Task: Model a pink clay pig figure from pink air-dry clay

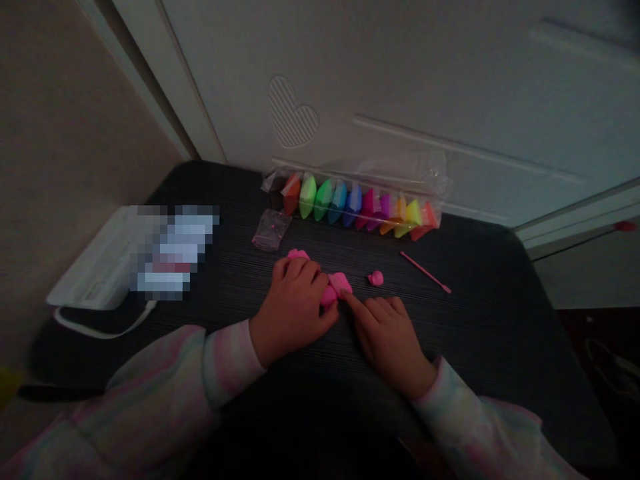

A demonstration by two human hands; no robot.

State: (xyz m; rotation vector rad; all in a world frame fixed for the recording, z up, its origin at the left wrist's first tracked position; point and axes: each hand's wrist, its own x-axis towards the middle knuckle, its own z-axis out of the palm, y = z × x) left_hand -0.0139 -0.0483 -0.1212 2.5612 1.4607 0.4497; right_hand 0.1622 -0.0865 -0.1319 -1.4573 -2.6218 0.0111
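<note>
My left hand (295, 303) is closed over a bright pink piece of modelling clay (341, 283) on the dark table. Its fingers cover much of the clay, and pink shows at both sides of them. With its index finger stretched out, my right hand (387, 333) touches the clay's right side; the other fingers are curled and hold nothing that I can see. Just right of the clay lies a small pink clay lump (376, 278). Farther right is a thin pink modelling stick (425, 272).
A clear plastic pack (353, 203) of several coloured clay pouches lies along the back, against a white panel (400, 80) with a raised heart. A crumpled clear wrapper (271, 230) lies before it. At left, a white device (95, 263) with a cable (100, 333) sits beside a blurred-out screen.
</note>
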